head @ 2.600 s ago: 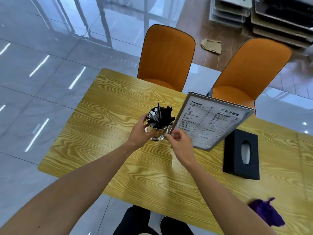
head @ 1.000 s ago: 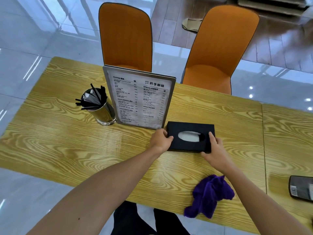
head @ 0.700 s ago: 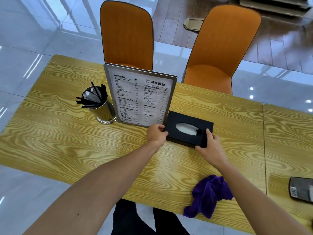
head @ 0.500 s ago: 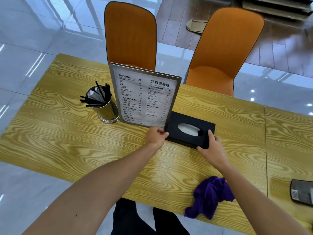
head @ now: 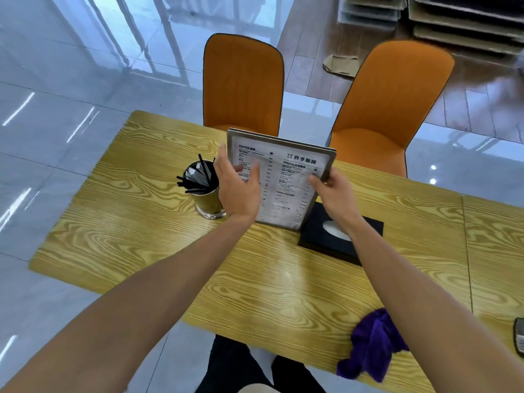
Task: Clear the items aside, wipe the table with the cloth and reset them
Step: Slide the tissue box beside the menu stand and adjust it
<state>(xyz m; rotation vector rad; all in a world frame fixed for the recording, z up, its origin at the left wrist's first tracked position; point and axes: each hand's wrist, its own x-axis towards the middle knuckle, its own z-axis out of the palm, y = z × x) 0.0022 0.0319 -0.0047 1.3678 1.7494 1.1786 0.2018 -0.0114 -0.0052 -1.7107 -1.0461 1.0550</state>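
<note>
A framed menu stand (head: 286, 180) is upright mid-table. My right hand (head: 333, 192) grips its right edge, thumb on the front. My left hand (head: 238, 188) is blurred, fingers apart, at the stand's left edge and partly over its front; whether it touches is unclear. A steel cup of black stirrers (head: 205, 194) stands just left of the stand. The black tissue box (head: 323, 239) lies at the stand's right foot, partly under my right forearm. The purple cloth (head: 374, 344) is crumpled near the front edge at the right.
The wooden table (head: 127, 222) has a seam at the right. Two orange chairs (head: 243, 83) (head: 391, 103) are pushed in at the far side. A dark flat device (head: 519, 337) lies at the right frame edge. Stacked trays sit on the floor beyond.
Both hands left the tissue box and rose to the menu stand's two side edges. The tissue box now rests against the stand's right foot. The camera tilted up slightly.
</note>
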